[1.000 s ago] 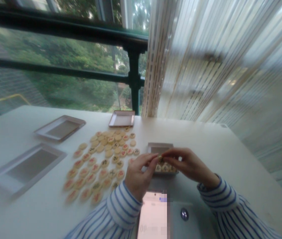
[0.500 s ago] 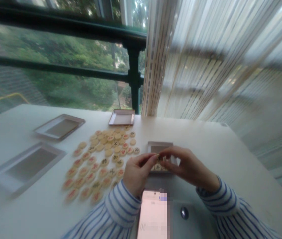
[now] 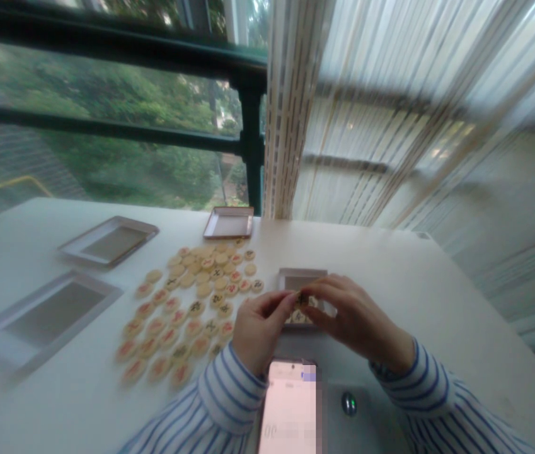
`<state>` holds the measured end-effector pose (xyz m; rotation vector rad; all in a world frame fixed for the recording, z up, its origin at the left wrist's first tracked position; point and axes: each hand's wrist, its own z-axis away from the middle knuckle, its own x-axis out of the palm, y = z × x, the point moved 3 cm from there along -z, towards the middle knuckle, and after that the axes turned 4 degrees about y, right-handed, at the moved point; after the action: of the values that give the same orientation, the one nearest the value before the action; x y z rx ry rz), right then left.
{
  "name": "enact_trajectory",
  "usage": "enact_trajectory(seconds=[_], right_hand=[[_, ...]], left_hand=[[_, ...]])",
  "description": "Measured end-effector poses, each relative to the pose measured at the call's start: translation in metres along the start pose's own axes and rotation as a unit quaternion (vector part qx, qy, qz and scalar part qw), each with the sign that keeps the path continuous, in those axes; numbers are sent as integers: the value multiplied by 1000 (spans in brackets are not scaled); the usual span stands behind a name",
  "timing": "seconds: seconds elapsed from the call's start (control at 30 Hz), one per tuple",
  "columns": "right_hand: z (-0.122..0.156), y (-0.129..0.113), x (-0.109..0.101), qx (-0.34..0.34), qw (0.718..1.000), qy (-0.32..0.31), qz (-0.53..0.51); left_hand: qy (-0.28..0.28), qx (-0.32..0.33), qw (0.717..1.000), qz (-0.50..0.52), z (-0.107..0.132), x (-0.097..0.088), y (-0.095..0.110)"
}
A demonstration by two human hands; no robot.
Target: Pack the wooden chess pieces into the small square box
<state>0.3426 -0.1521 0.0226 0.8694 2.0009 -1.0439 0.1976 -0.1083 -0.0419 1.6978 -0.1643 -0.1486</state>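
Our left fingers (image 3: pixel 282 314) still pinch an unreleased piece (image 3: pixel 300 299); parted right fingers (image 3: pixel 326 291), hold unclear, hide more of the box (image 3: pixel 302 272) beneath.

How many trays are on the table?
4: near-left tray, far-left tray, back tray beyond the discs, and right tray, partly hidden by the left hand and right hand.

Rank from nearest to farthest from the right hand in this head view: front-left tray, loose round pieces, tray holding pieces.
1. Tray holding pieces: partly hidden by the right hand.
2. Loose round pieces: left of that tray.
3. Front-left tray: farthest left, beyond them.
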Motion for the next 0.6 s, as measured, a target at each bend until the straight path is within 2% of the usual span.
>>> enact_trajectory(seconds=[0.2, 0.47, 0.6], right_hand=[[-1, 3, -6, 7, 1000, -11, -23], [-1, 25, -17, 28, 999, -32, -11], [1, 35, -18, 33, 998, -51, 15]], left_hand=[[-4, -4, 1000, -19, 0, 0, -2], [47, -41, 998, -14, -2, -6, -2], [67, -25, 997, -43, -6, -10, -6]])
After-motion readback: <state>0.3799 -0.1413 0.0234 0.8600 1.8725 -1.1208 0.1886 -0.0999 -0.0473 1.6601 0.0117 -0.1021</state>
